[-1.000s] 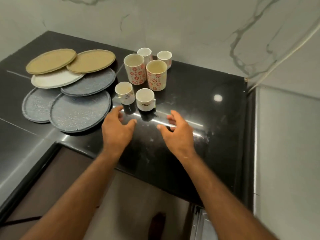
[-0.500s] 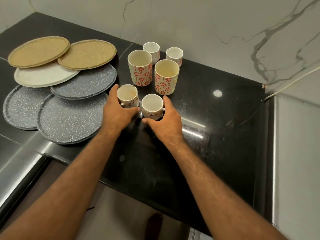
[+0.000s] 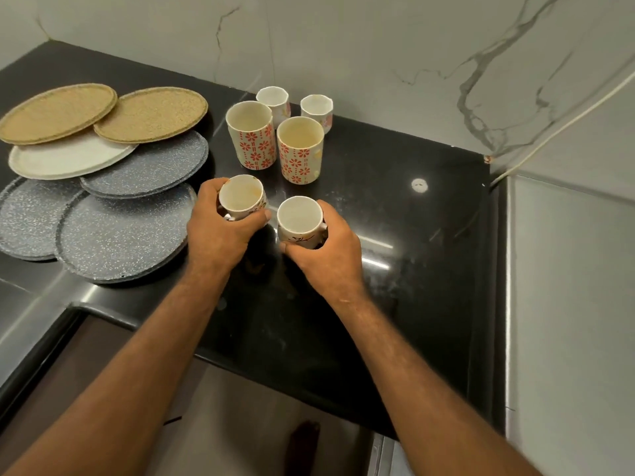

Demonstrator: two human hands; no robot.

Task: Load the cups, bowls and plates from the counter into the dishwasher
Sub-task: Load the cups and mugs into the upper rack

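Observation:
My left hand [image 3: 220, 231] grips a small white cup with red marks [image 3: 241, 196], tilted a little toward me. My right hand [image 3: 326, 249] grips a second small white cup [image 3: 299, 218] beside it. Both cups are over the black counter [image 3: 395, 269]. Behind them stand two tall cups with red flowers [image 3: 252, 135] [image 3: 300, 149] and two small faceted white cups [image 3: 274, 99] [image 3: 316, 107]. To the left lie overlapping plates: two tan [image 3: 55, 113] [image 3: 151, 113], one white [image 3: 65, 158] and three speckled grey [image 3: 120, 235] [image 3: 147, 166] [image 3: 27, 218]. No dishwasher shows.
A marble wall [image 3: 343, 46] backs the counter, and a grey panel [image 3: 570, 304] rises along its right side with a white cable [image 3: 563, 121] above. The counter's front edge runs below my forearms, with the floor beneath.
Both hands have closed round the two front cups and drawn them slightly toward me. The left cup now tilts and the two cups stand farther apart.

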